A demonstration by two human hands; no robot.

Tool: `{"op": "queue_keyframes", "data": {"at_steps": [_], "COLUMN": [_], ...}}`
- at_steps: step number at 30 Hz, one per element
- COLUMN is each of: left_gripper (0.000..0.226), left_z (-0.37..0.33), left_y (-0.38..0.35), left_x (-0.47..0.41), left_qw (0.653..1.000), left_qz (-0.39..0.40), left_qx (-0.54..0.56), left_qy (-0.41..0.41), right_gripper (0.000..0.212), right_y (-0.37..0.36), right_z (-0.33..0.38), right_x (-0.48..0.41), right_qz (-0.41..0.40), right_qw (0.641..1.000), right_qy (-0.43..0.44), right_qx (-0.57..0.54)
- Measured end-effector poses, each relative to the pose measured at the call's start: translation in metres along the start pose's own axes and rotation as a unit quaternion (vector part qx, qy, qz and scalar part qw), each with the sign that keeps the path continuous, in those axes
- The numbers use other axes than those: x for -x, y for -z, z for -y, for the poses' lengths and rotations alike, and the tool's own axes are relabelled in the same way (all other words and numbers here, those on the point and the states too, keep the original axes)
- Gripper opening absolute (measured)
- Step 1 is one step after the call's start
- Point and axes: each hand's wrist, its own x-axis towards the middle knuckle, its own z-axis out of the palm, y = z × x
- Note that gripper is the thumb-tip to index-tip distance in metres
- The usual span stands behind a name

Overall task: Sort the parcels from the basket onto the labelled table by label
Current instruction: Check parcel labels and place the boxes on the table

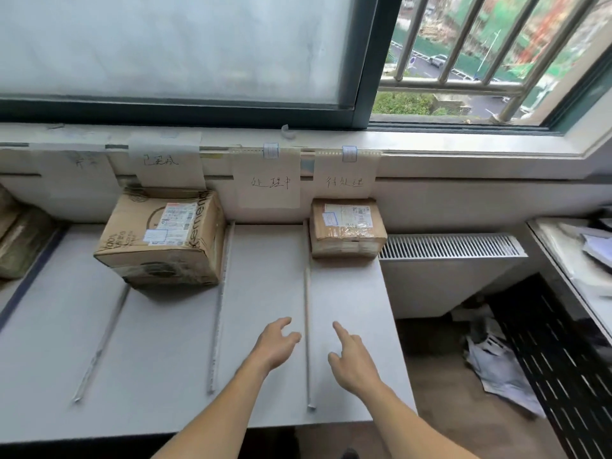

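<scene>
Side boxes (20, 240): stacked brown cartons at 9 o'clock of the view, on a lower surface beside the table (159, 342).
First label (82, 180): paper on the wall at 10 o'clock, writing too faint to read.
Second label (167, 160): handwritten paper on the wall, directly above the big box.
Big box (162, 236): taped carton with a shipping sticker on top, at the far end of the second lane, against the wall.
Strips (217, 313): three thin dividers run from the wall toward the near edge and split the table into lanes.
Third label (268, 183): handwritten paper at 12 o'clock of the left hand.
Left hand (276, 346): over the third lane near 6 o'clock, palm down, fingers loosely spread, holding nothing.
Fourth label (344, 177): handwritten paper just above the small box.
Small box (347, 228): flat taped parcel at the far end of the fourth lane, at 12 o'clock of the right hand.
Right hand (354, 362): over the fourth lane, forefinger stretched forward, thumb out, holding nothing.
Radiator (447, 266): white, at 3 o'clock, right of the table.
Papers (496, 362): crumpled on the floor at 4 o'clock.
</scene>
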Motion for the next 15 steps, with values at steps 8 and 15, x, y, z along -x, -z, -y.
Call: {"op": "queue_keyframes", "data": {"at_steps": [8,15], "left_gripper": [0.058,0.057], "left_z": [0.054,0.084], "left_y": [0.013,0.023], "left_x": [0.069,0.143], "left_qw": [0.999,0.995], "left_qz": [-0.034,-0.095], "left_qx": [0.015,0.027], "left_qy": [0.01,0.011], "right_gripper": [0.062,0.057], "right_y": [-0.047,-0.094], "right_z": [0.008,0.03], "right_x": [0.046,0.078], "right_qz": [0.03,0.031], "right_qw": [0.998,0.992], "right_qy": [0.043,0.099], "right_qx": [0.017,-0.065]}}
